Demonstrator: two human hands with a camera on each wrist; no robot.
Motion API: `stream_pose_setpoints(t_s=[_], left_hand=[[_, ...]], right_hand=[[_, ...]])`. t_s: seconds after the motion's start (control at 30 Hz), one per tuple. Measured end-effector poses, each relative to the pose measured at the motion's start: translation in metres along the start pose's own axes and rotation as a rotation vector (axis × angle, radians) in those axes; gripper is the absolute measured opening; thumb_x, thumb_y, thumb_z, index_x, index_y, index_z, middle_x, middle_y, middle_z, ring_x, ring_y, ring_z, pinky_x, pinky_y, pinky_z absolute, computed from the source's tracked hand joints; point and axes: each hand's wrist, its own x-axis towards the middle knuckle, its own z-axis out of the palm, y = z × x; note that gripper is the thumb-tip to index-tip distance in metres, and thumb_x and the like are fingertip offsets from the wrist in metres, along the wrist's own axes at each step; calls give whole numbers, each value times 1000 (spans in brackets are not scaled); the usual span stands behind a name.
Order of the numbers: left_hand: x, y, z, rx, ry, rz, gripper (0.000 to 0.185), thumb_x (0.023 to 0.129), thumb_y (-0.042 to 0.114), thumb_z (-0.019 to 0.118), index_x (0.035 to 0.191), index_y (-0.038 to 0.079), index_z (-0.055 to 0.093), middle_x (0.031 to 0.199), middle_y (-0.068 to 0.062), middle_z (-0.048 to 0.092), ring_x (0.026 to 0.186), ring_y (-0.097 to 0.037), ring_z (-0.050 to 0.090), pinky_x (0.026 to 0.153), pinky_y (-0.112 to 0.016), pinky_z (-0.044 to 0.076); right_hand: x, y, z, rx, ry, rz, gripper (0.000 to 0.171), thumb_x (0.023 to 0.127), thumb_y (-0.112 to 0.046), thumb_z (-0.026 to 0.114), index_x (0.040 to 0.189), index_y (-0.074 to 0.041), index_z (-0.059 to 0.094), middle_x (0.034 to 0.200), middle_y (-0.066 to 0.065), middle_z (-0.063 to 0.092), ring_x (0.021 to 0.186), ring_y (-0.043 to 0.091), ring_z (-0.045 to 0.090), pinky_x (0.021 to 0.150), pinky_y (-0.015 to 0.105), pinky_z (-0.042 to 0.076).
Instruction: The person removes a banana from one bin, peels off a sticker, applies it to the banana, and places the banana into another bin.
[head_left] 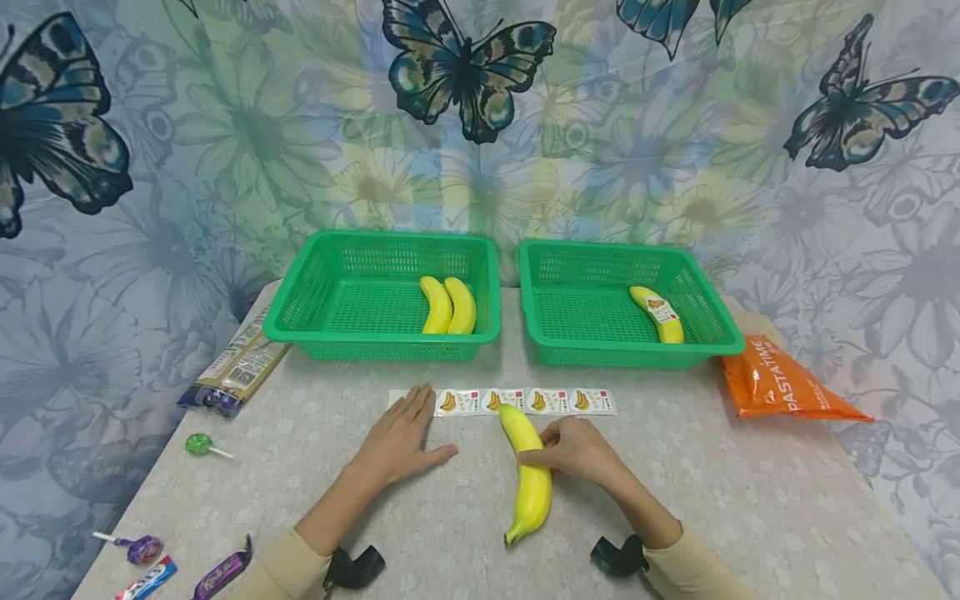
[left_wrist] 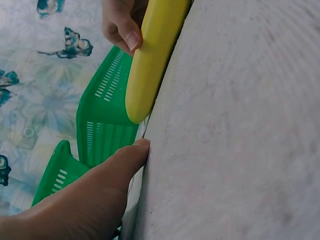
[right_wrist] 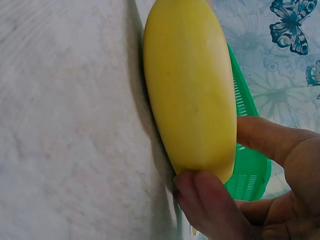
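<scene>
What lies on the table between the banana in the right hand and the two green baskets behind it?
Only the flat sticker strip lies between the banana, held by the right hand, and the baskets; nothing tall blocks it.

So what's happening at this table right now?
A person sits at a table with two green baskets. The right hand grips a banana lying on the table, its tip over a strip of banana stickers. The left hand rests flat, fingertips on the strip's left end. The left basket holds two plain bananas; the right basket holds one stickered banana.
</scene>
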Motion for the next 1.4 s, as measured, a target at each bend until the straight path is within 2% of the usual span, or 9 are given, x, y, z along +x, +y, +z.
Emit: stream_pose_setpoints(t_s=[0.27, 0.63, 0.73, 0.87, 0.93, 1.1, 1.3, 1.4], left_hand=[[0, -1, 0, -39, -5, -12, 101, 85, 66, 58, 146, -10, 34, 155, -26, 30, 146, -37, 30, 118, -50, 30], [2, -1, -1, -53, -14, -28, 101, 85, 67, 57, 146, -11, 34, 155, -26, 29, 146, -37, 28, 119, -49, 28], [2, -2, 0, -46, -12, -30, 101, 85, 67, 57, 146, -11, 34, 155, -26, 30, 146, -37, 29, 119, -49, 28], [3, -2, 0, -47, -13, -29, 101, 85, 66, 57, 145, -11, 35, 155, -26, 30, 146, -37, 29, 119, -49, 28], [3, -3, 0, -52, -15, -28, 100, 85, 66, 57, 145, -11, 35, 155, -26, 30, 146, -37, 29, 119, -49, 28], [4, -3, 0, -65, -24, -32, 101, 85, 66, 57, 146, -11, 34, 155, -26, 30, 146, -37, 28, 120, -50, 27], [5, -3, 0, -79, -34, -33, 101, 85, 66, 58, 146, -11, 34, 155, -26, 30, 147, -37, 28, 119, -51, 27], [4, -3, 1, -74, -53, -35, 101, 86, 66, 58, 147, -10, 32, 156, -26, 29, 147, -36, 27, 120, -51, 27]], right_hand=[[-1, -2, 0, -14, 7, 7, 33, 72, -44, 83, 72, -13, 71, 57, -3, 59, 51, 10, 49, 48, 22, 37], [0, -5, -4, -56, -7, -36, 33, 74, -43, 81, 66, -14, 68, 52, -6, 51, 49, 9, 42, 46, 21, 31], [2, -9, -7, -100, 2, -16, 35, 73, -44, 82, 76, -11, 72, 60, -5, 56, 54, 10, 46, 49, 22, 34], [5, -17, -14, -156, 29, 2, 52, 70, -45, 83, 102, -5, 73, 79, -1, 65, 68, 13, 53, 57, 24, 43], [7, -22, -17, -177, 43, -23, 55, 71, -44, 84, 108, -4, 72, 84, 0, 67, 71, 13, 54, 60, 24, 43], [16, -41, -19, -169, 65, -150, 48, 72, -37, 84, 106, -4, 73, 84, 1, 69, 74, 13, 58, 64, 26, 46], [34, -65, -14, -136, -41, -303, 51, 77, -31, 83, 117, -3, 69, 103, 8, 73, 94, 18, 66, 82, 31, 54], [46, -77, -10, -156, -93, -359, 52, 78, -28, 82, 120, -2, 68, 107, 10, 73, 98, 20, 66, 85, 33, 55]])
